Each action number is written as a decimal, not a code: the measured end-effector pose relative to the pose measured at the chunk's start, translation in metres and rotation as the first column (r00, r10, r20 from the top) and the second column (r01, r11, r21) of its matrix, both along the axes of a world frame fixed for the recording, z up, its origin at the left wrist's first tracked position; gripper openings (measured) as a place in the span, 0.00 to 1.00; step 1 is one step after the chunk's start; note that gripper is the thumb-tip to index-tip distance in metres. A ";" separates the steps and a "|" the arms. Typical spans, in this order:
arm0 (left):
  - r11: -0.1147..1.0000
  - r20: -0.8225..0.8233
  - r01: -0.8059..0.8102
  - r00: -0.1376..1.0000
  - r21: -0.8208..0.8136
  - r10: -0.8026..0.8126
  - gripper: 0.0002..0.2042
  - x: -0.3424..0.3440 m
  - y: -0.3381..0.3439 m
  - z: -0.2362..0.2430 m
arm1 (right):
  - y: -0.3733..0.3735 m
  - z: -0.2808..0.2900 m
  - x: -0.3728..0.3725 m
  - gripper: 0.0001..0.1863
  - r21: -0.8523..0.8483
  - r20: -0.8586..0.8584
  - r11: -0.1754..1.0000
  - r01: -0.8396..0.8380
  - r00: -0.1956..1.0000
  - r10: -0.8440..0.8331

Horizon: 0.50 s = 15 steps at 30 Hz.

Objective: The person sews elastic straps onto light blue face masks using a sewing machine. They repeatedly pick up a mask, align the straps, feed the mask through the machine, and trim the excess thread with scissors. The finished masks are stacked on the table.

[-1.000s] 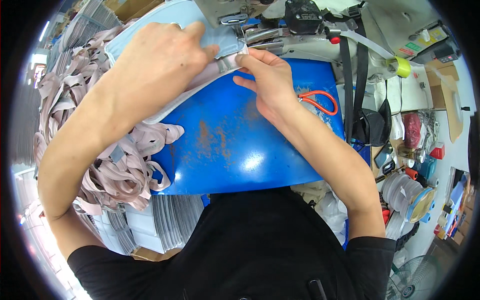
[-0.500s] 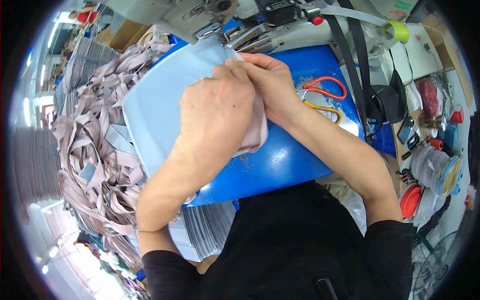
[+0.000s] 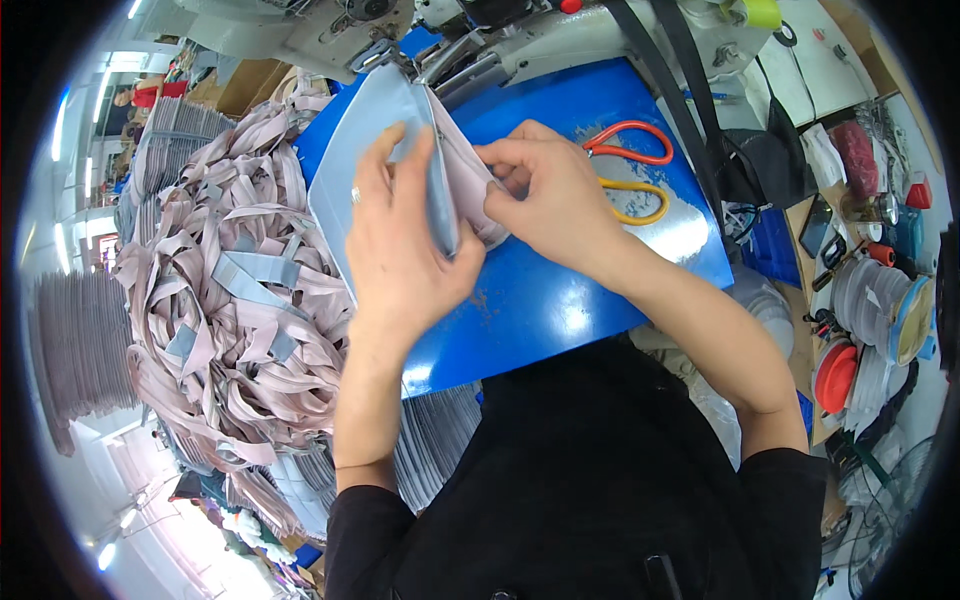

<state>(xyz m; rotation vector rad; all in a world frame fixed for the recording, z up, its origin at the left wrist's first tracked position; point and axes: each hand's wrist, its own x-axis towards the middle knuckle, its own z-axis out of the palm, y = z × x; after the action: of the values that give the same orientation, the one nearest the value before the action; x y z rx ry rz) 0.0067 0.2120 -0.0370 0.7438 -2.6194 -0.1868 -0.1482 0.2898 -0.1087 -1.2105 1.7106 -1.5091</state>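
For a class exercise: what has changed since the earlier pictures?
The blue panel has swung round, its free end coming toward the person. The left hand, earlier closed, has opened and come nearer the person, fingers spread over the panel. The right hand has drawn back, remaining at the pink fabric; its grip is unclear. The red-handled tool stays on the blue table, the strip pile at left.

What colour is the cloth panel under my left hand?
The panel is pale blue, clearest in the head view.
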 end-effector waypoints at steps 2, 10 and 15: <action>0.992 -0.119 0.030 0.992 -0.119 -0.045 0.30 0.007 0.009 -0.014 | 0.003 -0.013 0.003 0.19 -0.032 0.088 0.999 -0.010 0.996 0.012; 0.926 -0.077 0.254 0.955 -0.279 -0.285 0.15 -0.001 -0.009 -0.009 | 0.001 0.000 0.017 0.13 -0.040 0.711 0.998 -0.057 0.700 0.069; 0.903 -0.027 0.306 0.944 -0.302 -0.329 0.15 -0.015 -0.035 0.000 | -0.028 -0.002 0.013 0.13 -0.097 0.792 0.994 -0.040 0.602 0.102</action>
<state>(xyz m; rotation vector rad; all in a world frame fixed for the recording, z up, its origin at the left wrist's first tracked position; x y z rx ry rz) -0.0084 0.1770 -0.0371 0.1996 -2.5967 0.0826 -0.1349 0.2619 -0.1109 -0.4478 0.9742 -1.6989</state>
